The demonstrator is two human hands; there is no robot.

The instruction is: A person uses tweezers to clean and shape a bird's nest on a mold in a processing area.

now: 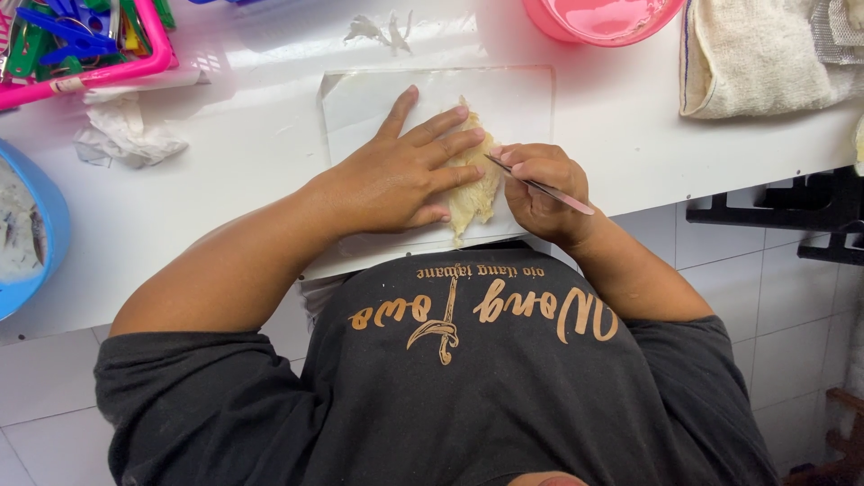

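Pale fibrous piece [474,184], long axis toward the person: left hand [396,175] spread flat upon it; right hand [540,189] pinched tweezers [540,186] at its right edge.

White counter [225,135]: clear board [531,94], pink basket [157,54], pink bowl [558,27], crumpled tissue [121,135], cloth [756,54].

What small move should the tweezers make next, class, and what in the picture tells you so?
Probably a short dip of the tweezers into the pale fibrous piece. The left hand lies flat on it, pinning it to the clear board, and the right hand has the tips right at its edge.
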